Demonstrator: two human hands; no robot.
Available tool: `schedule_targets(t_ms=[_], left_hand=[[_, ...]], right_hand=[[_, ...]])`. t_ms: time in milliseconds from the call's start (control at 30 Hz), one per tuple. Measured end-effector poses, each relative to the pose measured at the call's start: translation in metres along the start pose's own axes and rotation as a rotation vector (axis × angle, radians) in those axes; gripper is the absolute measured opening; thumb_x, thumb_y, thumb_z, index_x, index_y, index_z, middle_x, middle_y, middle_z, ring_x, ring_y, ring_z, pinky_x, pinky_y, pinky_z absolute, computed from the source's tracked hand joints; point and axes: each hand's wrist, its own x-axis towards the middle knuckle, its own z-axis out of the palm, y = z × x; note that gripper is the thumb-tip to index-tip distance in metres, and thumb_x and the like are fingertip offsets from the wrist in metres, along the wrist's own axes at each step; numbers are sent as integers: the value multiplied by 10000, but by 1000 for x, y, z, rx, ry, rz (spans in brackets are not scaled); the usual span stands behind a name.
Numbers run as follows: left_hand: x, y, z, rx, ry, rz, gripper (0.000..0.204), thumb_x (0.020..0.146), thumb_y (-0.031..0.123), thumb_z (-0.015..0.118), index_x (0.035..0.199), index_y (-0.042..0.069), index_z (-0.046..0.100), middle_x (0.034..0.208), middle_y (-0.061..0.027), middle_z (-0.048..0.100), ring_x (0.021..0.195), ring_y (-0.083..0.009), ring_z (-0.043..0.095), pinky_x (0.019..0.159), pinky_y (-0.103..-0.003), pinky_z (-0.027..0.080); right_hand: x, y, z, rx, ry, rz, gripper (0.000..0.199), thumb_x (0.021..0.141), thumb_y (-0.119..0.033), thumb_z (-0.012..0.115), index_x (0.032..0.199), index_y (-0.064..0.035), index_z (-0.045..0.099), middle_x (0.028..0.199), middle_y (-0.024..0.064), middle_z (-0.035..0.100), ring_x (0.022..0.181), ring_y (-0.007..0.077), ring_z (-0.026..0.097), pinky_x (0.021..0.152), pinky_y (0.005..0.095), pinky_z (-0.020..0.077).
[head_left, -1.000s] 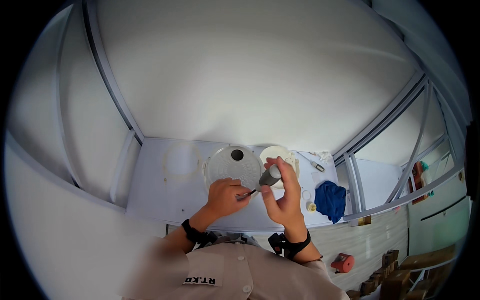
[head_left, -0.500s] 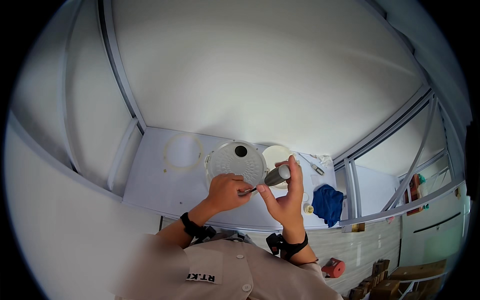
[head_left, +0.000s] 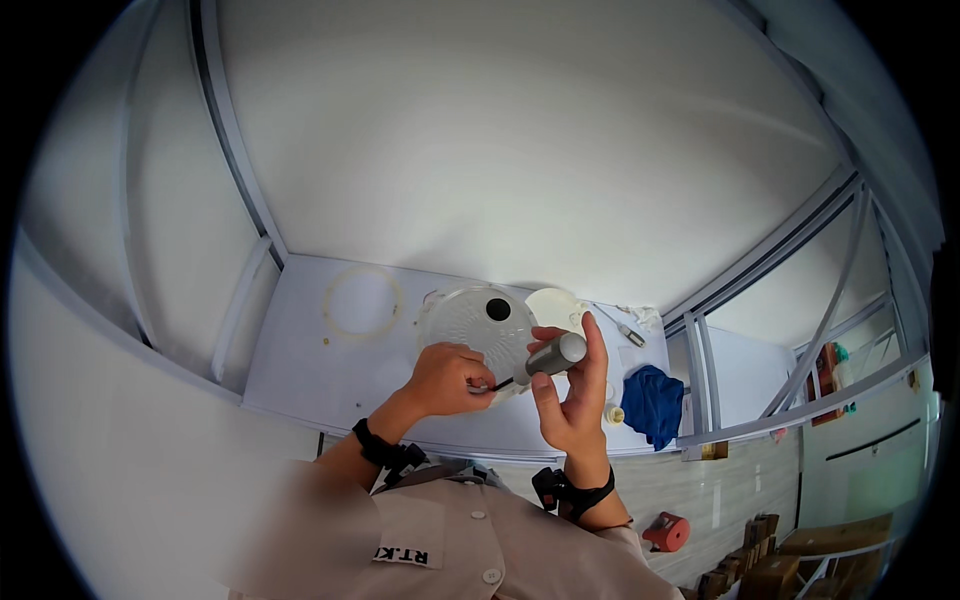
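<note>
A screwdriver with a grey handle (head_left: 556,354) is in my right hand (head_left: 577,405), its handle between my thumb and fingers. The dark shaft points down and left to the near rim of a round whitish housing cover (head_left: 470,325). This cover has a ribbed pattern and one dark round hole (head_left: 497,309) toward its far side. My left hand (head_left: 448,379) is closed at that near rim, its fingertips pinched at the shaft's tip. What exactly lies between them is too small and partly hidden.
The white table (head_left: 285,350) carries a thin pale ring (head_left: 329,302) at left and a cream round lid (head_left: 545,303) behind my right hand. Farther right lie another screwdriver (head_left: 631,335), a blue cloth (head_left: 654,405) and a small yellowish round part (head_left: 614,414). A white wall stands behind.
The round cover has turned slightly and shifted right, carrying its dark hole right and a little nearer. My right fingers have shifted on the screwdriver handle; both hands stay at the near rim.
</note>
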Motion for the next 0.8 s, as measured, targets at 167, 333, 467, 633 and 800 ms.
schedule_targets(t_ms=[167, 333, 467, 633, 800], left_hand=[[5, -3, -2, 21, -55, 42, 103, 726, 245, 877, 744, 178, 801, 645, 26, 632, 645, -231, 653, 607, -395, 498], [3, -4, -2, 11, -75, 44, 118, 742, 260, 887, 747, 178, 802, 669, 26, 640, 687, -229, 661, 625, -395, 498], [2, -3, -4, 6, -64, 36, 122, 749, 264, 884, 752, 179, 796, 671, 27, 637, 696, -232, 664, 625, -398, 502], [-2, 0, -4, 28, -88, 47, 128, 774, 264, 867, 763, 176, 776, 694, 25, 642, 706, -238, 666, 638, -401, 513], [1, 4, -7, 65, -127, 73, 131, 808, 259, 841, 771, 169, 754, 714, 27, 641, 715, -231, 668, 680, -410, 512]], right_hand=[[1, 1, 2, -199, 26, 51, 988, 895, -65, 851, 1680, 13, 257, 1311, 227, 676, 1137, 268, 699, 966, 378, 564], [5, 1, 8, -105, 167, 108, 989, 929, -61, 831, 1692, 30, 208, 1325, 244, 669, 1206, 283, 694, 998, 390, 564], [4, 5, 10, -83, 146, 114, 935, 972, -28, 752, 1700, 33, 168, 1372, 271, 655, 1236, 295, 688, 1030, 407, 558], [6, 5, 9, -100, 142, 102, 897, 989, -14, 706, 1700, 33, 161, 1401, 284, 646, 1229, 301, 694, 1043, 416, 551], [5, 6, 5, -82, 136, 108, 905, 998, -16, 694, 1710, 4, 136, 1436, 290, 615, 1215, 275, 691, 1055, 404, 544]])
